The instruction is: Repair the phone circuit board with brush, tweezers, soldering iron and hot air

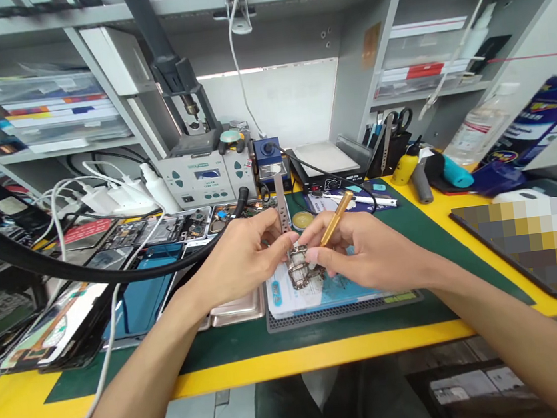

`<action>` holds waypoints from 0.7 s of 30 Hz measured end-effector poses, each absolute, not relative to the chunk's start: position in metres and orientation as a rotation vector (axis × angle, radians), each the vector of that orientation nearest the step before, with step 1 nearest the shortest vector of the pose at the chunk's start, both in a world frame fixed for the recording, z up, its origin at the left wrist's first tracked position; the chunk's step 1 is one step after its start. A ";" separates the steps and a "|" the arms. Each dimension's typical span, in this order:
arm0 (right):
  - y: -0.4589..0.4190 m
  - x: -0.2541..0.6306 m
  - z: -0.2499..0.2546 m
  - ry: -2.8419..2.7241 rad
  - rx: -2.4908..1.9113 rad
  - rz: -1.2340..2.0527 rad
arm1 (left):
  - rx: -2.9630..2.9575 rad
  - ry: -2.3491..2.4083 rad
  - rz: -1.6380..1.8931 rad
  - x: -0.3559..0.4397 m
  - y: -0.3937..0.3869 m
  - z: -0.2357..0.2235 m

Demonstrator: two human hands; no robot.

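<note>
My left hand is closed around a pair of grey metal tweezers with a row of holes, pointing upward from the fingers. In my right hand is a slim gold-handled pen-like tool, slanting up to the right. The fingertips of both hands meet over a small metal clamp-like holder, which stands on a blue and white work mat. What the holder grips, and the working tips of both tools, are hidden by my fingers. Just behind the hands is a small round tin.
Phone parts and a blue phone panel lie to the left. A thick black hose and a white cable cross there. A rework station stands behind, with a heating plate beside it. Bottles stand at right.
</note>
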State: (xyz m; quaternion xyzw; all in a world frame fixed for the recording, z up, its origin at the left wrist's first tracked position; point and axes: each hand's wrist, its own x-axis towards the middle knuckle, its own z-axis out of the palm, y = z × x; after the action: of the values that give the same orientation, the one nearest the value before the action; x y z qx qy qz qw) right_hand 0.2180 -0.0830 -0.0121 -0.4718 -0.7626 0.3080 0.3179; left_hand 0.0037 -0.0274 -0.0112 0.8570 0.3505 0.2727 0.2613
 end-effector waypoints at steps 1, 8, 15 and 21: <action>-0.083 0.219 -0.011 -2.010 -1.240 0.813 | 2.318 0.949 0.735 0.004 -0.027 -0.011; -0.084 0.220 -0.011 -2.064 -1.247 0.711 | 2.310 0.940 0.746 0.004 -0.027 -0.011; -0.085 0.219 -0.011 -2.085 -1.240 0.680 | 2.303 0.957 0.731 0.004 -0.026 -0.013; -0.083 0.218 -0.013 -2.083 -1.235 0.623 | 2.299 0.954 0.722 0.004 -0.027 -0.013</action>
State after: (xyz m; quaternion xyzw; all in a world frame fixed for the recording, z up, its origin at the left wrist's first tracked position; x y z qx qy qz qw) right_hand 0.2185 -0.0826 -0.0127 -0.4689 -0.7905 0.2363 0.3153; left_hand 0.0040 -0.0275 -0.0127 0.8539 0.3541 0.2680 0.2714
